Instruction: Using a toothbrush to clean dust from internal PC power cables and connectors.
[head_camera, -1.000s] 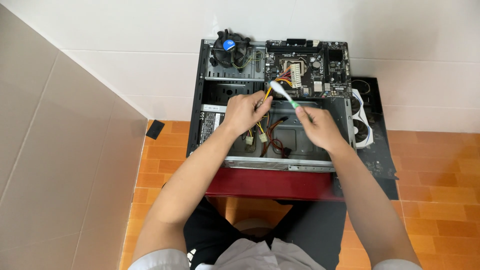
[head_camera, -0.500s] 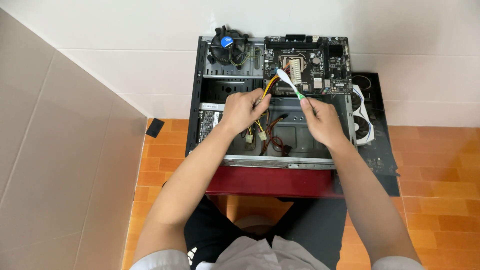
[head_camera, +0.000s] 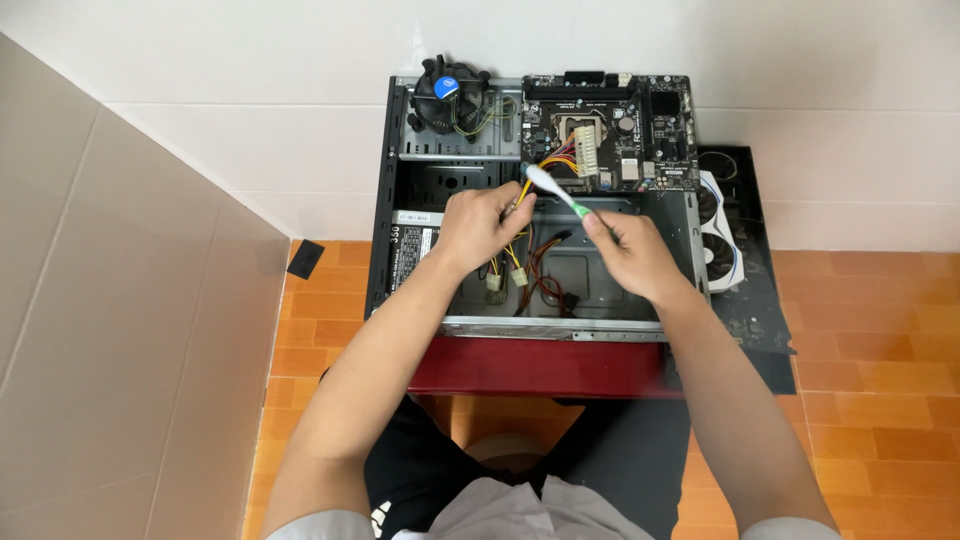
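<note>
Single head view (worn high) looks steeply down, fairly near, over the open computer case (head_camera: 540, 250).

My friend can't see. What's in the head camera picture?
Two hands work inside an open computer case: the right hand holds a white and green toothbrush, and the left hand grips a bundle of cables. A cooling fan sits beside the motherboard.

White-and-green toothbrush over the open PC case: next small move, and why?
Probably a short stroke of the white-and-green toothbrush across the bundle of yellow and red cables. The right hand holds its handle, the brush head sits right at the cables pinched up by the left hand, just below the black motherboard.
</note>
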